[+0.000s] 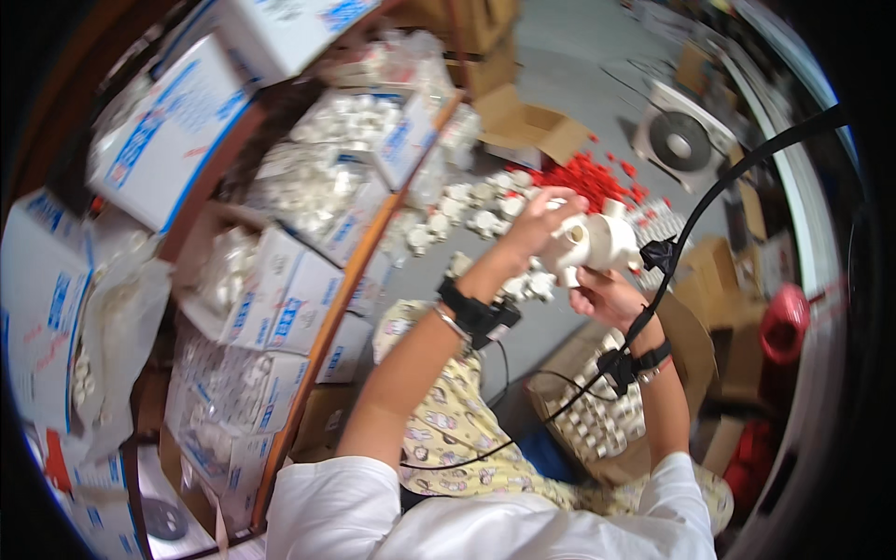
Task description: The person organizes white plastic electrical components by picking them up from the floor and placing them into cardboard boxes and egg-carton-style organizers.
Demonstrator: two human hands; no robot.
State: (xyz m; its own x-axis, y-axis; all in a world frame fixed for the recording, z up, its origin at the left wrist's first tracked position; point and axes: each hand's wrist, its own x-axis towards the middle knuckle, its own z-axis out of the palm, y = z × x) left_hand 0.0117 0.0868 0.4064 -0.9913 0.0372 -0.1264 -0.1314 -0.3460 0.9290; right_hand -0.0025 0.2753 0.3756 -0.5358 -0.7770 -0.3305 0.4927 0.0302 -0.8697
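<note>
Both hands are raised in front of me around white plastic pipe-type fittings (609,238) with short round stubs. My left hand (542,224) grips the left part from above, its fingers bent over the top. From below, my right hand (605,294) holds the lower side between thumb and fingers. Whether the fittings are one piece or several pressed together I cannot tell. Beyond them on the grey floor lies a heap of small red parts (588,175), with white round fittings (490,220) spread to its left.
Shelving with an orange-brown edge (364,259) holds cartons (280,308) of bagged white fittings at left. An open box of white fittings (609,427) stands by my right forearm. A black cable (714,189) crosses the right side; a floor fan (679,143) stands beyond.
</note>
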